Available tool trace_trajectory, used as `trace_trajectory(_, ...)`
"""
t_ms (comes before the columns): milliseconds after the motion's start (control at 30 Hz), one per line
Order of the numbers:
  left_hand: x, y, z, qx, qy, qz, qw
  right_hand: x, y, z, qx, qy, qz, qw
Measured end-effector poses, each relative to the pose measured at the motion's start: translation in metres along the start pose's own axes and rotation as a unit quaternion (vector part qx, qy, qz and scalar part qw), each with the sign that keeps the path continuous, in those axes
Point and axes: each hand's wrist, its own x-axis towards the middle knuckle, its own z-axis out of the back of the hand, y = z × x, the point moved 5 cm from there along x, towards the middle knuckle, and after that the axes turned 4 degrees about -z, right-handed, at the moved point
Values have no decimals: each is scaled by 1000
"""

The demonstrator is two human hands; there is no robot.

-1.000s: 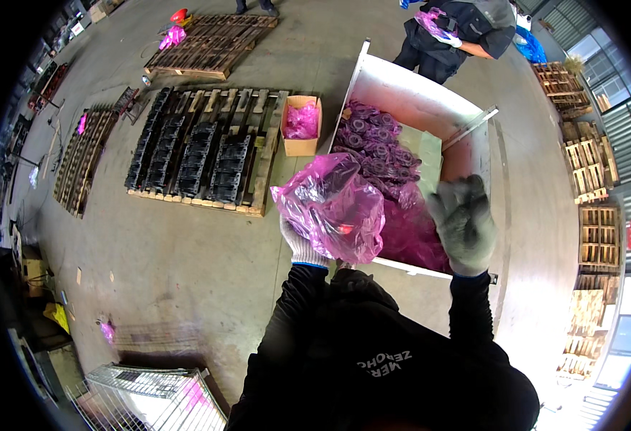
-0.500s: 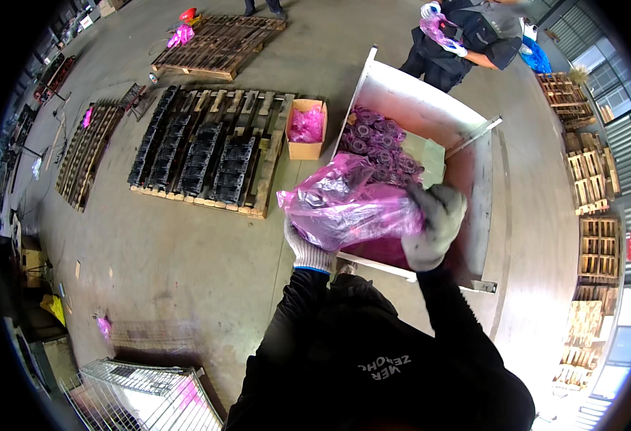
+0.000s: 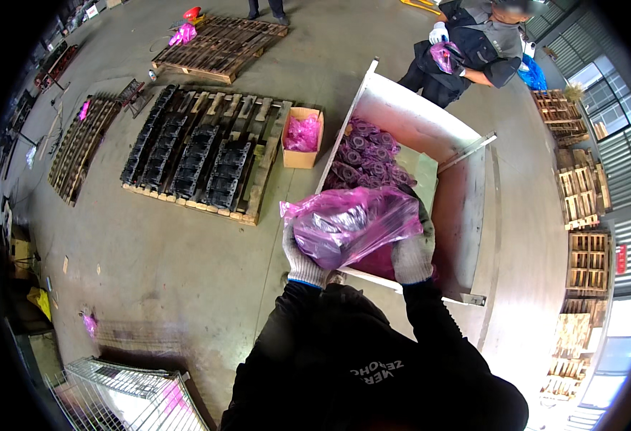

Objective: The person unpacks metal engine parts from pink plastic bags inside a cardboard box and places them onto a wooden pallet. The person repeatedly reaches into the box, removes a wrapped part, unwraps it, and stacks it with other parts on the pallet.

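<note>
Before me, the left hand (image 3: 301, 257) grips a pink bag (image 3: 348, 219) at its two o'clock; the bag lies at ten from the right hand (image 3: 410, 263), whose part-hidden grip I can't make out. It stretches nine to three, a hand at each end. Wrapped parts (image 3: 366, 147) lie toward twelve in a white bin (image 3: 409, 104), a co-worker (image 3: 477, 47) beyond at one.

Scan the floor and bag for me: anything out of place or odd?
Yes: a pink scrap lies loose on the floor at lower left, apart from the pink plastic in the cardboard box, so it looks stray. Nothing odd stands out on the pink bag between the left hand and right hand.
</note>
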Motion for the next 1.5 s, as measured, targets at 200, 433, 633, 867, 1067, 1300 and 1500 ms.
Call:
trace_trajectory(200, -1, -9, 10, 12, -24, 42, 999, -10, 25, -44, -267, 204, 33, 941)
trace_trajectory(433, 4, -3, 21, 10, 34, 83, 996, -23, 51, -42, -344, 329, 36, 878)
trace_trajectory(633, 5, -5, 34, 26, 48, 89, 995, -21, 58, -95, -440, 423, 219, 761)
trace_trajectory(867, 13, -12, 39, 51, 63, 94, 992, 5, 19, -161, -625, 499, 87, 594)
trace_trajectory(1067, 10, -1, 44, 542, 213, -122, 804, 80, -73, -169, -620, 495, 79, 604)
trace_trajectory(1300, -4, -9, 55, 474, 131, -146, 858, 82, 20, -83, -664, 343, -65, 661)
trace_trajectory(1500, 30, -16, 60, 237, 203, -34, 949, -16, 15, 71, -148, 93, -524, 834)
